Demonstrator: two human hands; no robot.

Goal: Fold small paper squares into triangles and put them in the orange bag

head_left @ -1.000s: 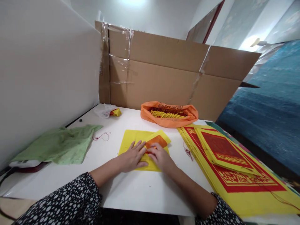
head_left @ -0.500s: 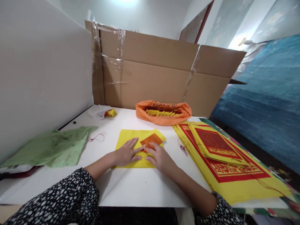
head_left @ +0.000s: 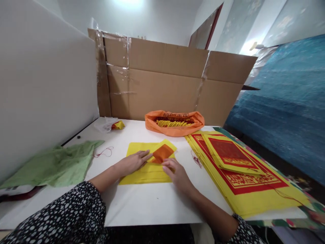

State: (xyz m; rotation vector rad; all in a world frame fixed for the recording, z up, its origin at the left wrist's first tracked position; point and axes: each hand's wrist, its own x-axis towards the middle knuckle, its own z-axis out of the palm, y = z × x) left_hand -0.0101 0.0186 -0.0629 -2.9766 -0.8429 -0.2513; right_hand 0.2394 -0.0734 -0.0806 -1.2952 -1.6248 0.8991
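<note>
A folded yellow sheet (head_left: pixel 138 177), cloth or paper, lies on the white table in front of me. One pointed fold at its upper right carries an orange-red patch (head_left: pixel 162 151). My left hand (head_left: pixel 134 162) rests on the left part of the sheet, fingers stretched flat toward the patch. At the patch's lower edge, my right hand (head_left: pixel 176 173) has thumb and fingers closed on the sheet; the exact pinch point is partly hidden by the fingers.
Printed yellow-and-red sheets (head_left: pixel 243 183) are stacked at the right. An orange bag (head_left: pixel 175 131) holding many small folded yellow pieces stands at the back. Green cloth (head_left: pixel 61 162) and red thread (head_left: pixel 105 152) lie left. Cardboard (head_left: pixel 162 88) walls the rear.
My left hand has slid a little left, off the patch's edge. My right fingers have shifted slightly right and down and closed at the fold. The camera view has turned slightly.
</note>
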